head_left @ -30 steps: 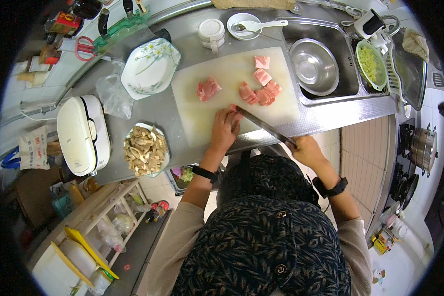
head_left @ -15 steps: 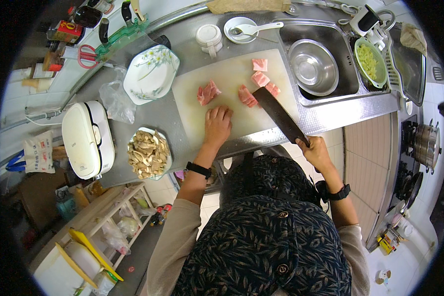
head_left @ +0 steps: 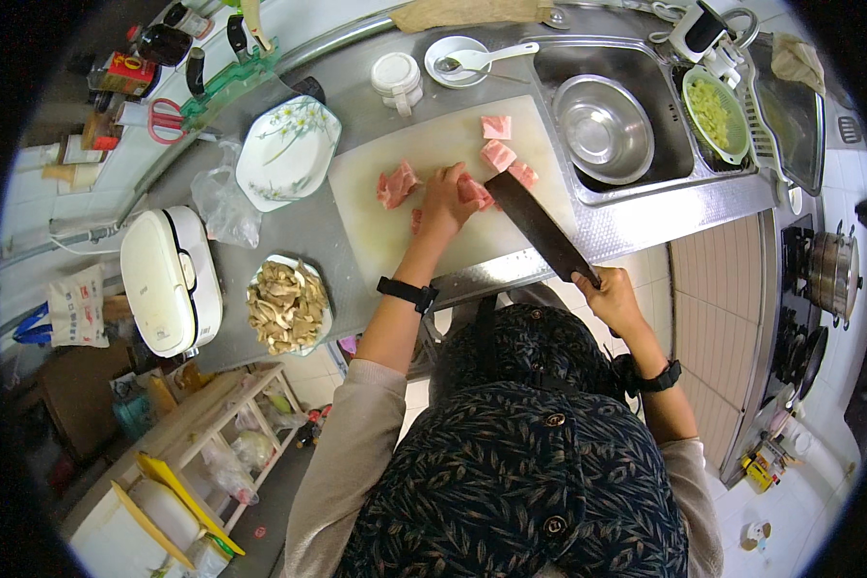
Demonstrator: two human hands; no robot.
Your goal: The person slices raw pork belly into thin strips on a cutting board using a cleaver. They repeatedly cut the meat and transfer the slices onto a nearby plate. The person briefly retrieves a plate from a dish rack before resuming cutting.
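Note:
On the white cutting board (head_left: 371, 222) lie several chunks of raw pink meat. My left hand (head_left: 443, 205) is closed, its fingers on one piece of meat (head_left: 474, 192) in the middle of the board. Another meat chunk (head_left: 398, 183) sits left of that hand, and a small bit of meat (head_left: 416, 221) is partly hidden behind the wrist. My right hand (head_left: 614, 300) grips the handle of a dark cleaver (head_left: 547, 229). Its blade slants up and left over the board, the tip close beside the held piece. Beyond the tip lie more meat cubes (head_left: 498, 153).
Left of the board are a flowered plate (head_left: 289, 154), a plate of mushrooms (head_left: 287, 306) and a white appliance (head_left: 164, 279). A lidded white cup (head_left: 396, 81) and a bowl with spoons (head_left: 453, 60) stand behind. Rightward, the sink holds a steel basin (head_left: 602, 130) and a green colander (head_left: 715, 116).
My left hand has moved up and right from the board's near part onto the middle piece of meat. The cleaver stays nearly in place, and the whole view has shifted slightly.

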